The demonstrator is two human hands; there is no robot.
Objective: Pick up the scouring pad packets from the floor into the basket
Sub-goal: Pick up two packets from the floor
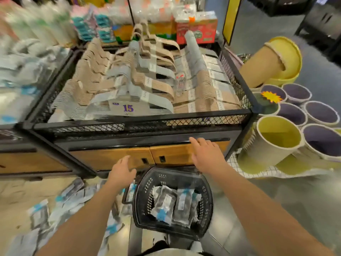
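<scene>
A black plastic basket (142, 202) stands on the floor at bottom centre, with a few scouring pad packets (164, 206) lying in it. Several more packets (73, 196) lie scattered on the floor to its left. My left hand (120, 172) hovers over the basket's left far corner, fingers relaxed and empty. My right hand (207, 154) is stretched forward above the basket's far right side, fingers straight, holding nothing, in front of the display's wooden drawer front.
A black mesh display bin (140, 124) of beige and grey hangers stands right ahead, with wooden drawers (110, 157) below. Yellow and purple buckets (276, 139) crowd the floor to the right. Another bin of packaged goods (20, 74) is at the left.
</scene>
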